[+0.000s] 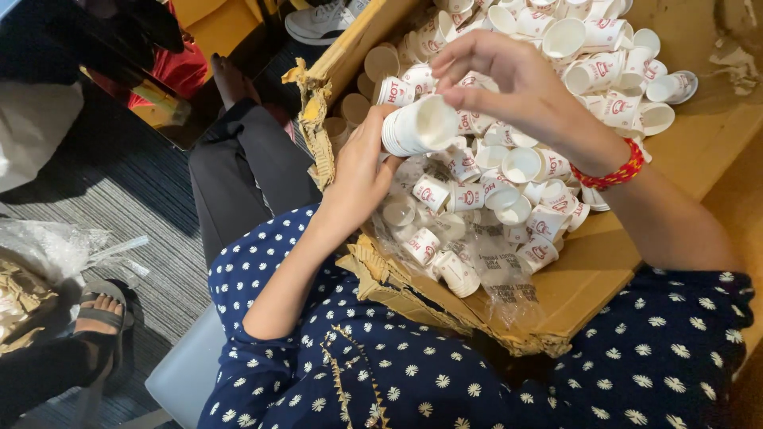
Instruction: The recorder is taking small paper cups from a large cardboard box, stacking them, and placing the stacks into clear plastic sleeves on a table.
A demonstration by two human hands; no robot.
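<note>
Stacking looks partly done: the left hand [362, 171] wraps its grip around a short stack of nested cups [420, 125], held above the cardboard box [556, 286]. Just above the stack, the right hand [517, 83] curls its fingers at the stack's open end. Dozens of loose cups [509, 187] remain scattered inside the box.

white cups [509, 171], brown cardboard box [580, 286]
</note>
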